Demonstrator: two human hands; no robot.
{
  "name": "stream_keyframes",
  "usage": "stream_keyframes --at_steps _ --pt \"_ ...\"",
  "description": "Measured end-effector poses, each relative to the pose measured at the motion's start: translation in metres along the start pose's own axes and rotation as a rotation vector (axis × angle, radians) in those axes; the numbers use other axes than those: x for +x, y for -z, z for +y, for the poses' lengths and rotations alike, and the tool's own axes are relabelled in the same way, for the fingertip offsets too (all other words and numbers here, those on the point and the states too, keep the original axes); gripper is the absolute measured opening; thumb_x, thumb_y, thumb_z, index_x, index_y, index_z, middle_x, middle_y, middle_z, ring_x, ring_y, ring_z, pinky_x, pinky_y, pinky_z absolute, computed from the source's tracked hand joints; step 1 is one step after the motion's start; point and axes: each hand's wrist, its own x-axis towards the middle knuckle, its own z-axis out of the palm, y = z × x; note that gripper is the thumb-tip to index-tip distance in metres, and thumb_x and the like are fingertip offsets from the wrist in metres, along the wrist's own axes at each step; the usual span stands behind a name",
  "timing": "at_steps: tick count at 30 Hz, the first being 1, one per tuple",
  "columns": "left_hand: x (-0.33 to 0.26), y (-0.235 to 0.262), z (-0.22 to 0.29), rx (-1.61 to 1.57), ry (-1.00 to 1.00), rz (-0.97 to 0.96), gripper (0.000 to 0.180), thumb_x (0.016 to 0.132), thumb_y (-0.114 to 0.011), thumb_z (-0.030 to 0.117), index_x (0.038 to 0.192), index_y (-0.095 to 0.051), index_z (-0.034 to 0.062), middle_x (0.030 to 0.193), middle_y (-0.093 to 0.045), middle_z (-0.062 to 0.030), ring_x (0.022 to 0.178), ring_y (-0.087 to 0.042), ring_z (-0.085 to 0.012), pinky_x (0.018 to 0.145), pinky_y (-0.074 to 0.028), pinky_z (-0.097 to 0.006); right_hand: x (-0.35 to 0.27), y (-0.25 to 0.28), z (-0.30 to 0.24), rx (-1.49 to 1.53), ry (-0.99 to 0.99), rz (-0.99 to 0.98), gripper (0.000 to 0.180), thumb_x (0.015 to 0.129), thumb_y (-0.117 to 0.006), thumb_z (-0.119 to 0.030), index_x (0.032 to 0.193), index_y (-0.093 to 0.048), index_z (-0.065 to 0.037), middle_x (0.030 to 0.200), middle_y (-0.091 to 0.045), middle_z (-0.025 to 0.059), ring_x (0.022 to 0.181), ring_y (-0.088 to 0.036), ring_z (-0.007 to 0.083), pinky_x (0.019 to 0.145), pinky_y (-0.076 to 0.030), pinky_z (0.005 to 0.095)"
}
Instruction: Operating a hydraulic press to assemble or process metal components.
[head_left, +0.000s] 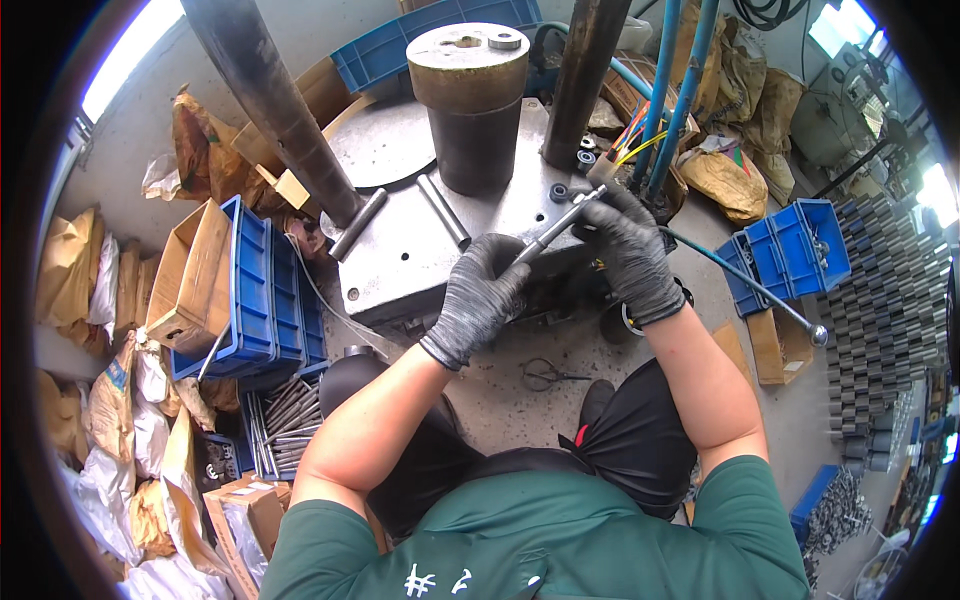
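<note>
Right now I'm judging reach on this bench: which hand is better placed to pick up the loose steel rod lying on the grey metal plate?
Left. The left hand sits just below the loose steel rod, while the right hand is farther off, its grip closed on the thin metal shaft that both hands hold.

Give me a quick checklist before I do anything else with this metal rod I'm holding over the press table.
1. Left hand grips the lower end of the metal rod: ok.
2. Right hand closed around the rod's upper part: ok.
3. Both hands gloved: ok.
4. Rod tip clear of the big steel cylinder: ok, it points to the right of it.
5. Press table free of loose parts: not ok, two loose rods lie on it.
6. Small black rings near the rod tip, touching it or not: cannot tell.
</note>
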Motion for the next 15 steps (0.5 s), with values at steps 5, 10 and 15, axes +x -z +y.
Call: stream_keyframes --at_steps 5,10,15 --pt "0.001 0.0 -0.003 0.073 -0.127 -0.001 0.027 0.099 -0.069 0.008 0.122 -0.06 -0.0027 0.095 -0.067 -0.0048 0.078 -0.06 -0.008 0.069 -0.054 -0.025 -0.019 -0.018 0.006 -0.351 -0.353 -0.172 0.053 0.097 -0.078 -0.031 0.139 -0.061 -0.001 0.118 -0.072 0.0072 0.111 -0.068 0.0175 0.102 -0.052 0.0339" --pt "0.004 0.001 -0.003 0.073 -0.13 -0.076 0.027 0.098 -0.069 0.007 0.122 -0.061 -0.0022 0.098 -0.068 -0.0065 0.083 -0.061 -0.0086 0.073 -0.055 -0.026 -0.02 -0.019 0.001 -0.411 -0.377 -0.124 0.043 0.104 -0.067 -0.041 0.128 -0.069 -0.006 0.1 -0.076 0.0069 0.085 -0.072 0.0129 0.078 -0.059 0.0295" --pt "0.02 0.013 -0.007 0.409 -0.33 0.05 0.027 0.094 -0.074 0.007 0.118 -0.064 0.0024 0.105 -0.07 -0.0125 0.097 -0.068 -0.0217 0.091 -0.055 -0.035 -0.019 -0.001 -0.007 -0.591 -0.338 -0.171 0.038 0.11 -0.058 -0.035 0.132 -0.068 -0.006 0.101 -0.076 0.0055 0.089 -0.073 0.0127 0.08 -0.06 0.0299"
